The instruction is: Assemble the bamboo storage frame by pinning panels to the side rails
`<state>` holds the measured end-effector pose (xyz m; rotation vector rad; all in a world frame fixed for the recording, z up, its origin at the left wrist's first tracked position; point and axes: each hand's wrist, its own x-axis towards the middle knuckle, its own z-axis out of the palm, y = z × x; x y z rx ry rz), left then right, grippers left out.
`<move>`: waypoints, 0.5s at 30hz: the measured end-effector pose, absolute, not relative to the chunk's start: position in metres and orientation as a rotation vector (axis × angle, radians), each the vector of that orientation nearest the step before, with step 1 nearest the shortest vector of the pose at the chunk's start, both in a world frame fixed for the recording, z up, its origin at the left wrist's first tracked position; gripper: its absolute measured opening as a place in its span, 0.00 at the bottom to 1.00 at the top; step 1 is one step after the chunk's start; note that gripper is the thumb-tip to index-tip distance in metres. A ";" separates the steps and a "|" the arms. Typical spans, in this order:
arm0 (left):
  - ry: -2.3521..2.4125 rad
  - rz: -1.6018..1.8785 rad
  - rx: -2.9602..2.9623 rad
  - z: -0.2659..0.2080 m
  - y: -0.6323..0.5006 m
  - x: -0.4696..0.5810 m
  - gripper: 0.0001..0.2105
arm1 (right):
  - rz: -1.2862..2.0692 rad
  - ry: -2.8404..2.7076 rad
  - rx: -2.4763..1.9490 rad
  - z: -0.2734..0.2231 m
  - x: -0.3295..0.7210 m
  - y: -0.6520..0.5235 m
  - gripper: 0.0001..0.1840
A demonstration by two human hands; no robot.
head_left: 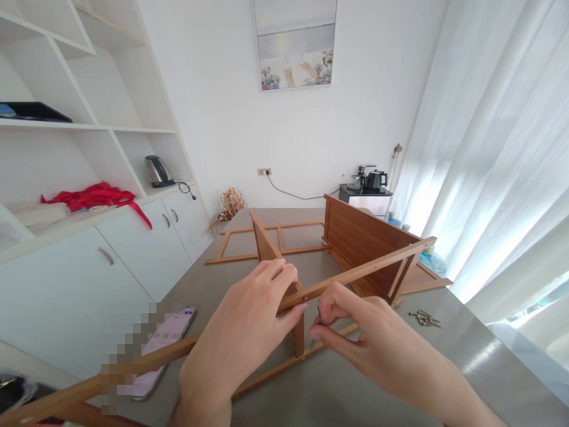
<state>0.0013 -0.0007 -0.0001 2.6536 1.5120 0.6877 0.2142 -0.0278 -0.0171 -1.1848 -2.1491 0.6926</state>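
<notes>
Furniture of brown wooden rails and panels [364, 271] is sprawled across this glossy grey counter [462, 379], left hand [240, 326] clamped round a rail joint [308, 294], right hand [377, 338] pinching some thin metal piece [319, 314] just beside it. Loose silver screws [427, 319] off right, btw.

Around the framed painting [296, 44] we see the white wall [213, 107] it hangs on, white shelves [111, 128] above cupboard doors [128, 255] to its left, sheer white curtains [484, 148] glowing with light to its right, a socket [264, 172] below it, and a glossy grey tabletop [311, 397] lower still.
</notes>
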 end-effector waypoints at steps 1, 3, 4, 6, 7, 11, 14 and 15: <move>1.514 0.684 2.654 0.000 -0.001 0.002 0.07 | 0.668 -2.165 -1.191 -0.016 0.218 -0.027 0.06; 1.517 0.677 2.655 0.000 -0.002 0.002 0.07 | 0.610 -2.205 -1.200 -0.013 0.224 -0.025 0.03; 1.516 0.676 2.657 0.000 -0.002 0.002 0.08 | 0.577 -2.226 -1.200 -0.012 0.227 -0.025 0.02; 1.514 0.667 2.667 0.000 -0.002 0.002 0.08 | 0.516 -2.259 -1.173 -0.012 0.231 -0.024 0.02; 1.513 0.662 2.672 0.001 -0.002 0.002 0.08 | 0.485 -2.268 -1.156 -0.013 0.232 -0.023 0.03; 1.523 0.654 2.671 0.002 -0.001 0.002 0.08 | 0.372 -2.288 -1.078 -0.015 0.234 -0.019 0.06; 1.531 0.658 2.662 0.001 -0.001 0.001 0.09 | 0.276 -2.337 -0.952 -0.014 0.233 -0.015 0.06; 1.529 0.661 2.662 0.001 0.000 0.001 0.09 | 0.239 -2.357 -0.904 -0.014 0.232 -0.014 0.07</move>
